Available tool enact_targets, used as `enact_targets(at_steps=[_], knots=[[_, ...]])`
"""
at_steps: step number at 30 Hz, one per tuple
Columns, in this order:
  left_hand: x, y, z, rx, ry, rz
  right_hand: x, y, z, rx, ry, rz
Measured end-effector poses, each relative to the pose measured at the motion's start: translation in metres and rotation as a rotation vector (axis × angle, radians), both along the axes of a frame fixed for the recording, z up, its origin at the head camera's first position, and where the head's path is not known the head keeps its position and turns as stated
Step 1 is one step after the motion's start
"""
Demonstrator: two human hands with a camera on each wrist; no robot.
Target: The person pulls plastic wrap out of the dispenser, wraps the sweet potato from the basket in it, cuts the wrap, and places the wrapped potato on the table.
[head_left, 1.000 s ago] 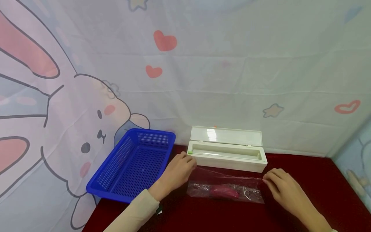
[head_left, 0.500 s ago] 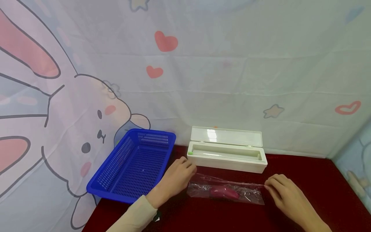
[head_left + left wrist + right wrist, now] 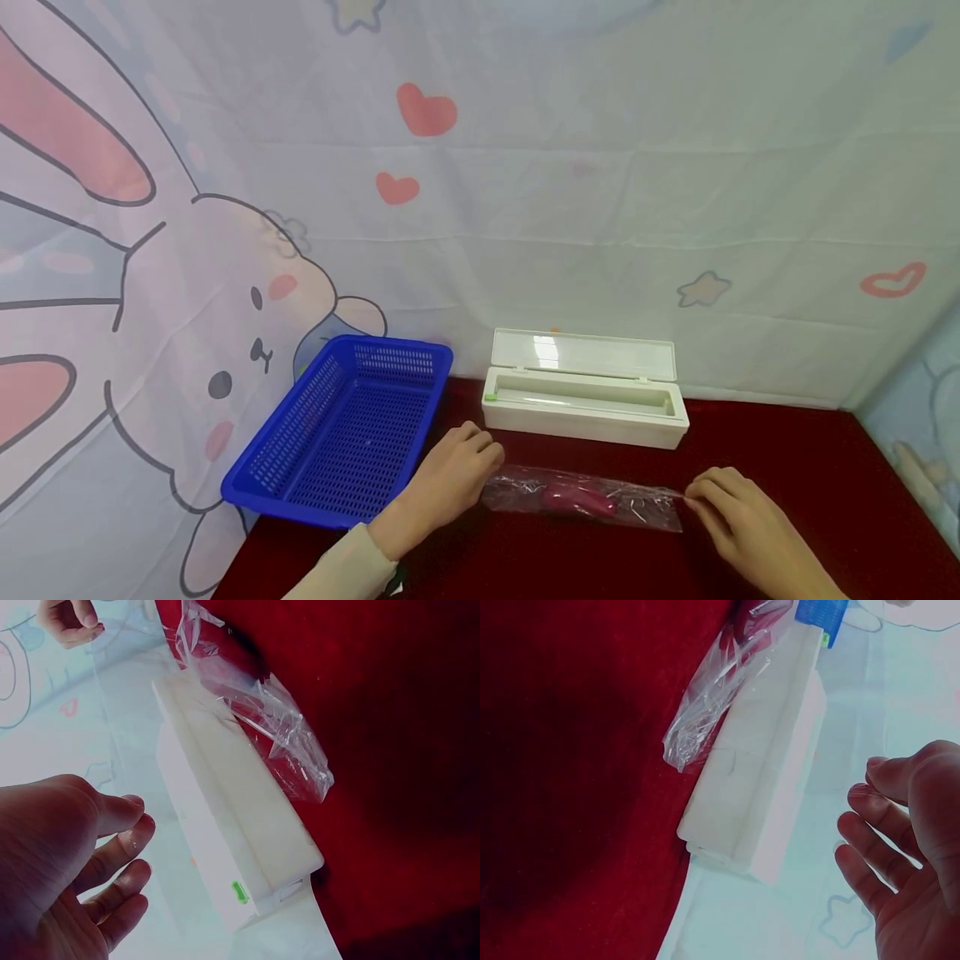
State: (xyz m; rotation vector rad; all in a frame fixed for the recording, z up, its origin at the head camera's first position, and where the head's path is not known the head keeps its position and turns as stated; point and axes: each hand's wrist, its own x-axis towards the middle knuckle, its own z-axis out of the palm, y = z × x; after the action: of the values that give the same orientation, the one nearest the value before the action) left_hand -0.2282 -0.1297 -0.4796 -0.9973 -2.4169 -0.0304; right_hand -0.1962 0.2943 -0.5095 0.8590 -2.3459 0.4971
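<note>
A sheet of clear plastic wrap [image 3: 510, 493] lies on the dark red cloth around an elongated pinkish-red item [image 3: 579, 499]. My left hand [image 3: 448, 475] pinches the wrap's far left corner between thumb and index finger. At the far right corner, the thumb and index finger of my right hand [image 3: 738, 517] pinch the same sheet. Between the two hands, the far edge of the wrap is drawn taut, low over the wrapped item. In the left wrist view, bunched folds of wrap [image 3: 281, 727] show beside the white box.
Behind the wrap stands a long white plastic-wrap dispenser [image 3: 585, 423] with its lid raised and a green slider [image 3: 491, 397] at its left end. An empty blue perforated basket [image 3: 281, 510] sits to the left. A printed cloth backdrop [image 3: 570, 250] rises behind the table.
Both hands have come nearer to me, bringing the wrap's far edge down from near the dispenser to over the pinkish-red item. The dispenser and basket have stayed put.
</note>
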Motion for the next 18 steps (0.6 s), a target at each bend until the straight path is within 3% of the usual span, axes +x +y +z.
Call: enact_targets(at_steps=[12, 18], knots=[[0.013, -0.004, -0.012, -0.035, 0.025, -0.021, 0.012, -0.002, -0.007, 0.079, -0.122, -0.054], [0.018, -0.005, -0.018, -0.044, 0.028, -0.033, 0.015, -0.003, -0.015, 0.093, -0.142, -0.062]])
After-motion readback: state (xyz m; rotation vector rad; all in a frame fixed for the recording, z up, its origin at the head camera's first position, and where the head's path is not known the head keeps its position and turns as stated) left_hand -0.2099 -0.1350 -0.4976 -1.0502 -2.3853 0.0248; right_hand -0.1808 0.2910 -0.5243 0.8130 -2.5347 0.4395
